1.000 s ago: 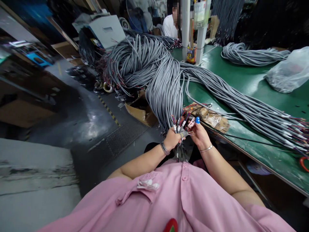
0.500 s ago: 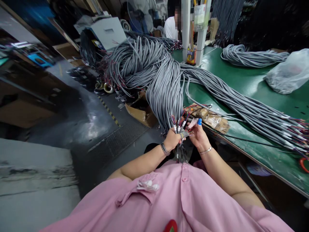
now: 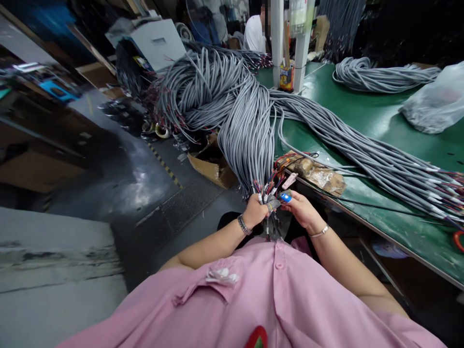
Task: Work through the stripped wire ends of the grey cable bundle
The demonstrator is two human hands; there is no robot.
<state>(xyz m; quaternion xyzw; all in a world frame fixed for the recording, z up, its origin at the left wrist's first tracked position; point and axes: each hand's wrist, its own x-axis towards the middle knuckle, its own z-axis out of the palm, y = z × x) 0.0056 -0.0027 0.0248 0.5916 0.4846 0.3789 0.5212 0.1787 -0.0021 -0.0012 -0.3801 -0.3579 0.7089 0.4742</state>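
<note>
A thick bundle of grey cables (image 3: pixel 250 130) hangs off the green table's (image 3: pixel 366 121) edge toward my lap. My left hand (image 3: pixel 255 211) is closed round the cable ends, where red and other coloured wires (image 3: pixel 268 186) stick up. My right hand (image 3: pixel 300 209) is right beside it, fingers curled and pinching at those wire ends; a blue cap (image 3: pixel 286 197) covers one fingertip. Both wrists wear bracelets.
More grey cables run across the table to the right (image 3: pixel 398 174), and a coil (image 3: pixel 377 77) lies at the back. A plastic bag (image 3: pixel 435 104), a brown taped bundle (image 3: pixel 319 175), a cardboard box (image 3: pixel 210 169) on the floor, a white post (image 3: pixel 277 43), and a seated person (image 3: pixel 253 34) behind.
My right hand has dropped and curled in toward the wire ends; its blue-capped finger, raised before, now points at the left hand. The view tilted slightly.
</note>
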